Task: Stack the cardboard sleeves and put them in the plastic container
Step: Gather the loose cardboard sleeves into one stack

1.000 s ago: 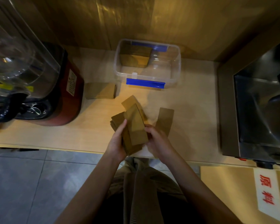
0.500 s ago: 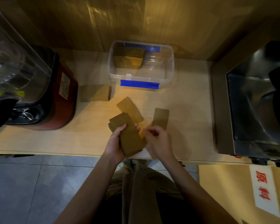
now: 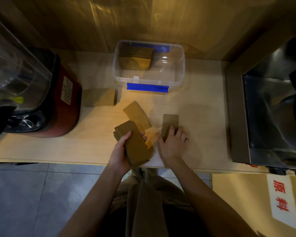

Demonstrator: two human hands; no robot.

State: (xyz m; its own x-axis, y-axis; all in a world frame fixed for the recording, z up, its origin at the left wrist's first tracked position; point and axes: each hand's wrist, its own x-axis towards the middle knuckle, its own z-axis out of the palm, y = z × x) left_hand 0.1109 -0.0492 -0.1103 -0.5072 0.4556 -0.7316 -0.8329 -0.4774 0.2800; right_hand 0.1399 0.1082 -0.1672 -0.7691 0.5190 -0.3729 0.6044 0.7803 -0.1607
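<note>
My left hand (image 3: pixel 120 151) grips a stack of brown cardboard sleeves (image 3: pixel 135 144) near the counter's front edge. A loose sleeve (image 3: pixel 136 115) lies flat just beyond the stack. My right hand (image 3: pixel 173 142) rests with fingers spread on the near end of another flat sleeve (image 3: pixel 170 121) to the right. The clear plastic container (image 3: pixel 180 69) with blue clips stands at the back and holds a sleeve pile (image 3: pixel 135 59) in its left corner. A further sleeve pile (image 3: pixel 100 100) sits on the counter left of the container.
A red-based blender (image 3: pixel 58 100) with a clear jar fills the left of the wooden counter (image 3: pixel 200 117). A steel sink unit (image 3: pixel 266 113) bounds the right. A cardboard box with a red-lettered label (image 3: pixel 280 202) stands low on the right. Wood panelling backs the counter.
My right hand left the stack and moved right onto the flat sleeve. My left hand kept the stack, which now lies squared and lower.
</note>
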